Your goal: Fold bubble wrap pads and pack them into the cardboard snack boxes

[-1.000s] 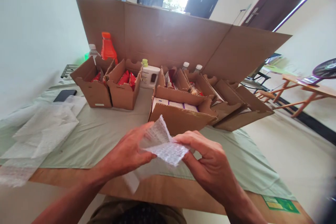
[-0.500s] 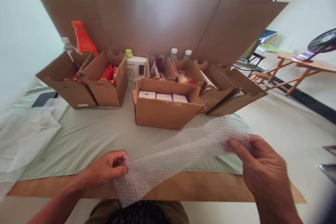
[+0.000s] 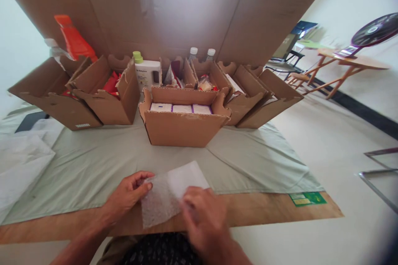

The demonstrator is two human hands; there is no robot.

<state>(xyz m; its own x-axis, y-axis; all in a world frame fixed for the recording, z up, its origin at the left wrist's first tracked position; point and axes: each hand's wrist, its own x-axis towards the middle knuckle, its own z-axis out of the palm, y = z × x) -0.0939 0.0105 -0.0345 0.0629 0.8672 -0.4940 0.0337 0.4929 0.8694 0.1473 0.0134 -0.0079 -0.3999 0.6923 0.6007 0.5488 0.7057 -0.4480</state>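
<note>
A strip of clear bubble wrap [image 3: 158, 207] is stretched between my hands above the table's front edge. My left hand [image 3: 129, 192] pinches its left end between thumb and fingers. My right hand [image 3: 207, 217], smeared by motion, has its fingers curled at the lower right part of the wrap. Beyond that hand the sheet looks whiter and smoother; I cannot tell whether it is folded double there. Just past my hands stands a cardboard box [image 3: 178, 130] with white packs edged in purple [image 3: 182, 109] inside.
Several open cardboard boxes line the back, one [image 3: 104, 91] holding red packets. A white bottle with a green cap [image 3: 147, 72] and an orange bottle [image 3: 76, 41] stand among them. A cardboard panel [image 3: 192, 12] rises behind. More crumpled wrap [image 3: 23, 157] lies left.
My right hand has swung inward and down, close to my left, and the outstretched wrap has become a short piece. The camera view has shifted, so the boxes appear further left.
</note>
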